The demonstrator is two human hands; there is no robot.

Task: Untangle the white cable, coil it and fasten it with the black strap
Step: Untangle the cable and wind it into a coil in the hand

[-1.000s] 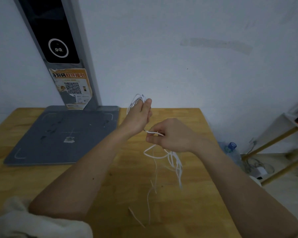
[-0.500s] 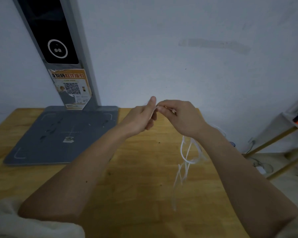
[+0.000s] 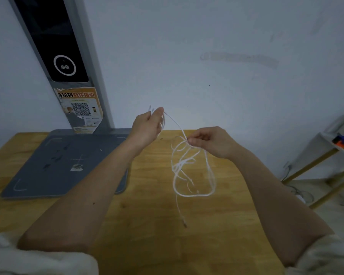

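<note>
Against the back wall [image 3: 216, 46], a pale painted surface with a faint smudged strip across its upper right. Below it a wooden bench [image 3: 147, 225] fills the lower frame, light grain, right edge running down toward the floor.

Back-left on the bench: grey flat base plate [image 3: 54, 165] with white corner marks and dark scuffs, plus a small torn sticker near its middle. A grey upright column [image 3: 93, 76] rises from its rear edge, tilted in the wide-angle view; it carries a black panel [image 3: 54, 36] with a white ring symbol, and under that a peeling orange QR label [image 3: 81, 108].

Far right, off the bench: white shelf rack with wooden legs [image 3: 330, 161], something orange and blue on its top shelf, too blurred to identify.

Both forearms reach in from the bottom corners, cream sleeves pushed up.

Left hand [image 3: 147, 127] raised above the bench's far edge, fingers curled, gripping a bunch of white cable [image 3: 193, 171] strands; short cable bits stick out above the fingertips.

Right hand [image 3: 211, 141] lower and to the right, well apart from the left, thumb and fingers pinching the cable at its fingertips. One strand runs taut-ish between the two hands.

Rest of the cable hangs from the right hand in several loose tangled loops over the bench centre. One free end drops below the loops, connector tip [image 3: 185, 223] just above or on the wood, can't tell which.
</note>
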